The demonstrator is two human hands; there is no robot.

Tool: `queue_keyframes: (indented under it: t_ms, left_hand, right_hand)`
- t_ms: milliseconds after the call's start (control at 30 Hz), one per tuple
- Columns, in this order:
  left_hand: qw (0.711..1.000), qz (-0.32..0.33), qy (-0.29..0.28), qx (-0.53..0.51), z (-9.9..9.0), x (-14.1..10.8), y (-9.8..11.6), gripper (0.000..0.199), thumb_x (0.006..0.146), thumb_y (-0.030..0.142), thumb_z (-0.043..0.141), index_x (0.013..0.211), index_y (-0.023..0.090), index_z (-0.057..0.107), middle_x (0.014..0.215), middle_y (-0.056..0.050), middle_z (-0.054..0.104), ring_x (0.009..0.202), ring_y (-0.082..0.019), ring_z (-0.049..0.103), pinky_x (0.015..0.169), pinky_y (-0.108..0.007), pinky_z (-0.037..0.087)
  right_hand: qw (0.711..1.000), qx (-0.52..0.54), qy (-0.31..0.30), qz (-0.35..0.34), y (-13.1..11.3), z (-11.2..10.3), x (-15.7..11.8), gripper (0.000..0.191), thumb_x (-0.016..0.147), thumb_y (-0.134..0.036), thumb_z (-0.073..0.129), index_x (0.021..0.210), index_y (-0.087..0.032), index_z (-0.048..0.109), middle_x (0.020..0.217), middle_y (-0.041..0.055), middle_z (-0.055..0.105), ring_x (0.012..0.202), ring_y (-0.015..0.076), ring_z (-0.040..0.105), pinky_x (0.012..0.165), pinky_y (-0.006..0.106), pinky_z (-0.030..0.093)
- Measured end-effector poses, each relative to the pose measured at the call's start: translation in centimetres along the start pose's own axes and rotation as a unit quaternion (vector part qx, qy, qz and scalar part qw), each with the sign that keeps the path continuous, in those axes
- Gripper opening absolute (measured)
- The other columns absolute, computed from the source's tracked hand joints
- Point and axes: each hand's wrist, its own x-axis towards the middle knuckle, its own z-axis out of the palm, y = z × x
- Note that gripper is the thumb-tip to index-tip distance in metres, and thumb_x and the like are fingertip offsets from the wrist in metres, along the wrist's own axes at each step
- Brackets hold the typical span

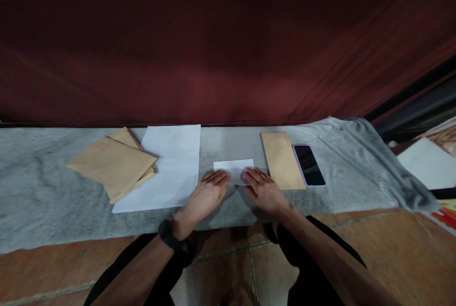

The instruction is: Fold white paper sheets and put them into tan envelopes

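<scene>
A small folded sheet of white paper (233, 166) lies flat in front of me on the grey cloth. My left hand (213, 188) rests on its left end, fingers stretched out and lying flat. On the right end lies my right hand (265, 191), its fingers also extended and pressed down. Part of the paper's near edge is hidden under the fingers. Just right of my right hand is a brown envelope (283, 161), lying flat. Left of my left hand are large white sheets (174, 166).
Several brown envelopes (114, 161) overlap the white sheets on the left. A phone with a purple case (309, 166) lies beside the single envelope. The grey cloth (35, 187) covers a long narrow surface against a dark red hanging (213, 59). Tiled floor (377, 244) shows below.
</scene>
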Motion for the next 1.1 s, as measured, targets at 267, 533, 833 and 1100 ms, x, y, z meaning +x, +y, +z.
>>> queue_keyframes:
  t_ms: [267,533,833,1100]
  left_hand:
    - [0.854,-0.220,0.240,-0.406,-2.7,1.6,-0.3,0.017,0.089,0.037,0.071,0.093,0.020,0.073,0.063,0.006,0.057,0.059,-0.011,0.053,0.058,-0.022,0.042]
    - [0.889,-0.271,0.205,-0.308,1.4,3.5,-2.2,0.021,0.086,0.014,0.061,0.102,0.019,0.073,0.058,0.008,0.049,0.053,-0.012,0.047,0.056,-0.022,0.041]
    - [0.937,-0.259,0.182,-0.150,2.6,3.9,-1.5,0.037,0.089,0.003,0.048,0.111,0.017,0.074,0.116,-0.013,0.072,0.105,-0.025,0.070,0.099,-0.041,0.055]
    - [0.990,-0.101,0.068,0.069,5.0,1.8,2.6,0.058,0.100,0.016,0.033,0.157,0.007,0.039,0.165,-0.017,0.042,0.158,-0.028,0.029,0.128,-0.052,0.029]
  right_hand:
    - [0.879,0.426,0.119,0.177,0.8,-2.0,2.1,0.047,0.092,-0.062,0.060,0.084,-0.018,0.074,0.070,0.0001,0.068,0.061,0.0160,0.058,0.057,0.026,0.045]
    - [0.961,0.080,0.041,0.261,-0.2,-0.4,3.9,0.022,0.098,-0.035,0.056,0.094,-0.021,0.072,0.079,0.0037,0.074,0.072,0.0202,0.067,0.065,0.028,0.043]
    - [0.981,-0.068,0.121,0.133,-0.3,0.8,3.6,0.042,0.105,-0.027,0.044,0.141,-0.011,0.059,0.138,0.0195,0.065,0.127,0.0313,0.060,0.107,0.046,0.048]
    - [0.999,0.023,0.033,0.018,-2.0,4.2,2.5,0.060,0.111,-0.042,0.023,0.158,-0.010,0.042,0.164,0.0148,0.043,0.155,0.0233,0.037,0.127,0.046,0.032]
